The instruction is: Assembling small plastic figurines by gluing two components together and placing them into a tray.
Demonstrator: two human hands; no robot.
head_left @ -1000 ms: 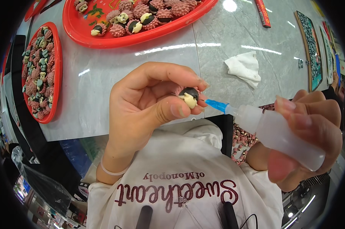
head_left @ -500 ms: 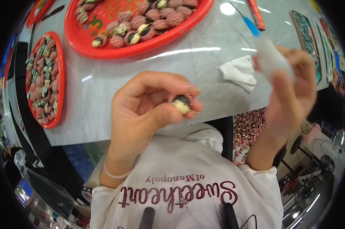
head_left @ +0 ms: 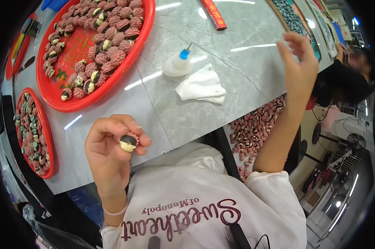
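My left hand (head_left: pixel 106 155), closed in a pinch, holds a small pink ridged piece (head_left: pixel 128 143) with a black and cream face. It is above the table's near edge. My right hand (head_left: pixel 301 58) is open, its fingers apart with nothing in them, over the table's right side near a tray of grey-blue pieces (head_left: pixel 293 18). A translucent squeeze bottle (head_left: pixel 176 66) with a blue collar and thin metal tip is on the table, next to a folded white cloth (head_left: pixel 202 85).
A large red tray (head_left: pixel 125 70) of similar pieces lies back left, with a smaller red tray (head_left: pixel 49 162) nearer. Many pink pieces (head_left: pixel 258 128) lie below the table edge. A red printed tube (head_left: pixel 214 14) lies at the back. Another person (head_left: pixel 341 79) in black is at right.
My right hand has let go of the squeeze bottle, which now rests on the table by the cloth. That hand is open, farther up. My left hand still holds the piece; the view has shifted.
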